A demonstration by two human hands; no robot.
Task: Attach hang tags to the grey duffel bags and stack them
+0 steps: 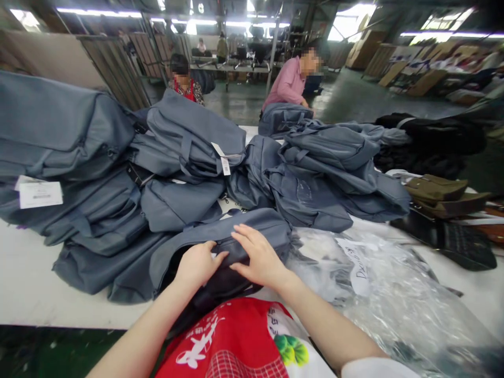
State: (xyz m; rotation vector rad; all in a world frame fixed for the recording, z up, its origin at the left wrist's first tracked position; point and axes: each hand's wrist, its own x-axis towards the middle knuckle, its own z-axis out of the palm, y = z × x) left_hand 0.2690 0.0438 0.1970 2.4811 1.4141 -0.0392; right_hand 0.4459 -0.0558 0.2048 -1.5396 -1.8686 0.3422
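Observation:
A blue-grey bag (252, 223) lies at the table's front edge, right before my red apron, with its dark opening towards me. My left hand (200, 262) is at the opening, thumb and fingers closing on its edge; some fingers are hidden behind the fabric. Resting on the bag's top, my right hand (255, 254) has its fingers spread and holds nothing. A small white piece shows between the hands.
Blue-grey bags (181, 205) are heaped across the white table (23, 278), some with white tags (41, 194). Clear plastic bags (378, 278) lie at the right, with brown bags (437, 189) and black ones beyond. Two people stand across the table.

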